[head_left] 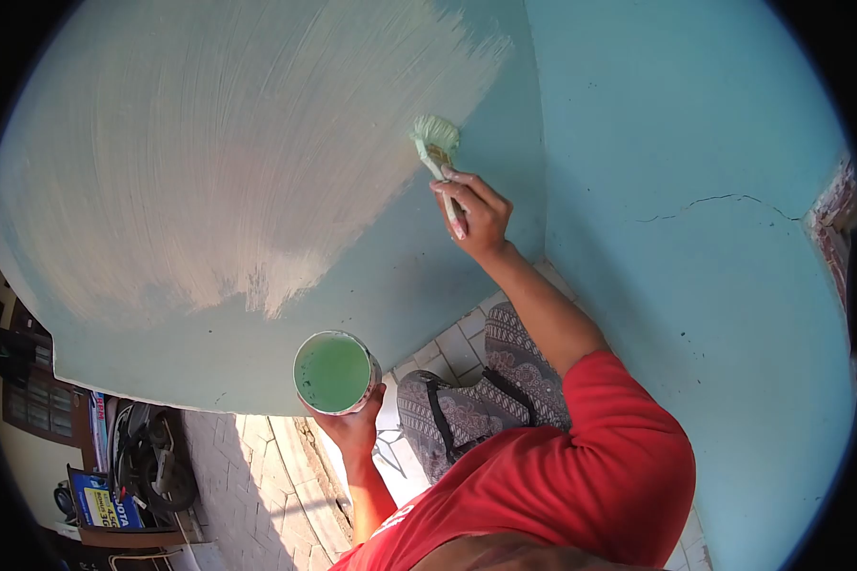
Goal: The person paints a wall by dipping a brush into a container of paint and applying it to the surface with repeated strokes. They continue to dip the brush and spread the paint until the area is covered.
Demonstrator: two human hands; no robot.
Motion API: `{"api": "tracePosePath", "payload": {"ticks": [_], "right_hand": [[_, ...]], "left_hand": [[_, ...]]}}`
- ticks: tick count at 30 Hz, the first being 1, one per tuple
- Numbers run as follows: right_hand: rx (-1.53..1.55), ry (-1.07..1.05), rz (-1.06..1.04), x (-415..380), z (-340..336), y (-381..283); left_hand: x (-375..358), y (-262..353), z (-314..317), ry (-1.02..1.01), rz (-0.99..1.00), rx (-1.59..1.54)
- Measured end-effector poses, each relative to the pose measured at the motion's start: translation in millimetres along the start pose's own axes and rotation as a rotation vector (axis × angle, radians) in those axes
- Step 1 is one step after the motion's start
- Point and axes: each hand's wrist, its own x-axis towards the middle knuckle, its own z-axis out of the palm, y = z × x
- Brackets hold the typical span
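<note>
In my right hand (pixel 476 211) is a paintbrush (pixel 436 143), gripped by its handle. Pale paint coats its bristles, which are at the wall by the right border of a whitish painted patch (pixel 229 152). Streaky strokes fan across that patch, over the blue-green wall (pixel 381 276). Lower down, my left hand (pixel 352 423) is wrapped round a paint bucket (pixel 379 366) from below. Light green liquid (pixel 333 373) is inside the bucket, and its rim is smeared with paint.
A second blue wall (pixel 676 114) meets the painted one at a corner on the right; a crack (pixel 724 198) runs across it. Pale floor tiles (pixel 457 350) lie below. Outside at lower left are paving (pixel 238 476), a motorcycle (pixel 162 466) and a blue-yellow sign (pixel 105 502).
</note>
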Motion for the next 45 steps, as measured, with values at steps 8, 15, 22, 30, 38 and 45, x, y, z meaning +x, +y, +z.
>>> {"api": "tracePosePath", "payload": {"ticks": [8, 15, 22, 30, 38, 45], "right_hand": [[0.456, -0.213, 0.131, 5, -21, -32], [0.041, 0.369, -0.118, 205, -70, 92], [0.083, -0.069, -0.154, 116, -28, 22], [0.322, -0.182, 0.571, 180, -66, 54], [-0.065, 0.247, -0.152, 185, -61, 75], [0.128, -0.169, -0.158, 71, -31, -33]], "left_hand": [[6, 19, 8, -0.077, 0.026, 0.081], [-6, 14, 6, -0.017, 0.033, 0.091], [1, 10, 8, -0.038, 0.07, 0.086], [6, 12, -1, -0.108, 0.066, 0.061], [-3, 10, -4, -0.054, 0.055, 0.056], [-1, 10, -8, -0.071, 0.068, 0.038]]}}
